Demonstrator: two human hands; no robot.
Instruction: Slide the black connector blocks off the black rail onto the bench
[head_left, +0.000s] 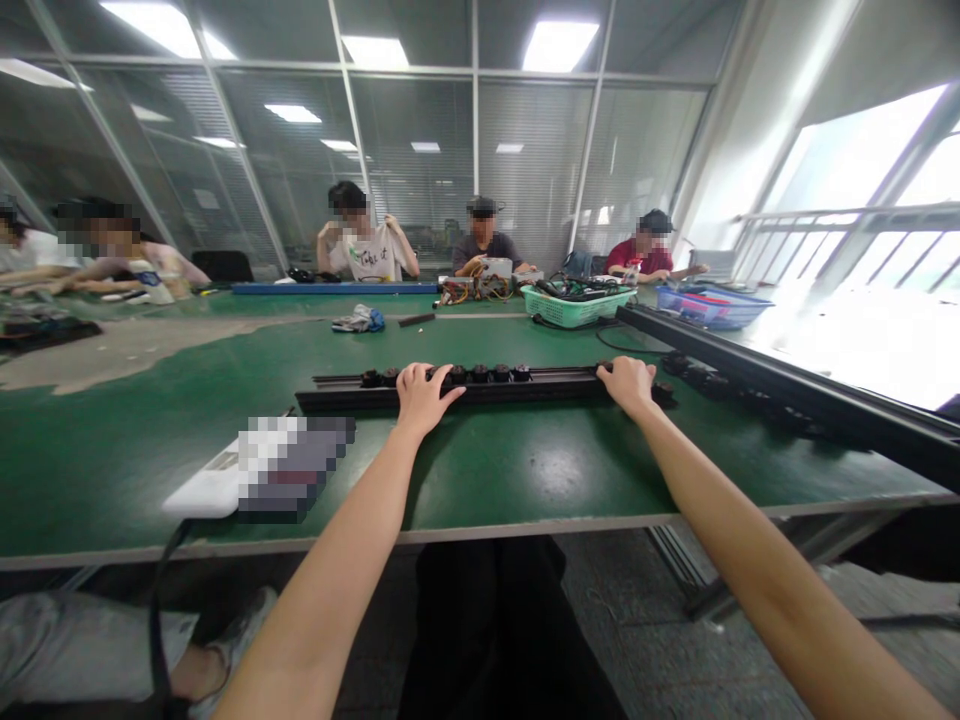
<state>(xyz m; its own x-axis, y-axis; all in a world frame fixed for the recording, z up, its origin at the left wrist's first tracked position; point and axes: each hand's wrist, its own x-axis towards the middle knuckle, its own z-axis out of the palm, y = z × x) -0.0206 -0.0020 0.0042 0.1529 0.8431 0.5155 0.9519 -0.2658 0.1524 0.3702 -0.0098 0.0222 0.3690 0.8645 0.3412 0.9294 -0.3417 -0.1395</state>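
Note:
A long black bar (525, 388) with a row of small round black pieces (480, 373) along its top lies across the green table in front of me. My left hand (424, 395) grips it left of the middle, thumb on the near side and fingers over the top. Near the right end, my right hand (630, 383) is closed on the same bar, with its fingertips partly hidden behind it. Just beyond that end are more dark round pieces (705, 375), in a line beside a second long black rail (795, 370).
A white device (210, 485) and a dark blurred item (300, 475) lie near the front left edge. Farther back are a crumpled blue-grey cloth (360, 319), a green basket (574, 308) of cables and a blue basket (712, 308). Several people sit along the far side.

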